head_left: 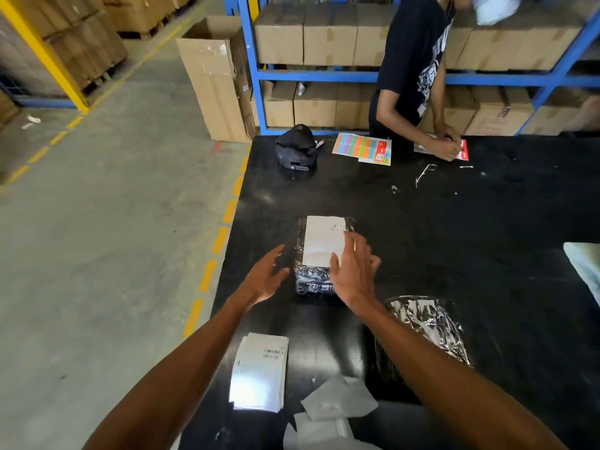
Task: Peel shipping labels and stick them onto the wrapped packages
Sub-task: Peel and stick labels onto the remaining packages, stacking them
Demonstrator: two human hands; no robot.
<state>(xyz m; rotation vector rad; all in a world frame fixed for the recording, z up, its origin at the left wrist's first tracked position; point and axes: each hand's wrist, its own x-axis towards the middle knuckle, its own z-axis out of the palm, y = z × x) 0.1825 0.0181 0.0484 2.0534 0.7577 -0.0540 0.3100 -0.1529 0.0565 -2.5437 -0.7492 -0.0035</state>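
A dark plastic-wrapped package [312, 278] lies on the black table [454, 241], with a white shipping label [323, 238] on its top. My right hand [354, 271] lies flat on the label's right lower part, fingers straight. My left hand [266, 274] hovers open just left of the package, not touching it. A stack of white labels [259, 371] sits near the table's front left edge. A second wrapped package [425, 332] lies under my right forearm.
Peeled white backing papers [337, 401] lie at the front. A black cap [297, 146] and coloured sticker sheets [363, 147] sit at the far side, where another person [415, 69] works. Blue shelving with cartons [311, 37] stands behind. The table's left edge borders concrete floor [113, 222].
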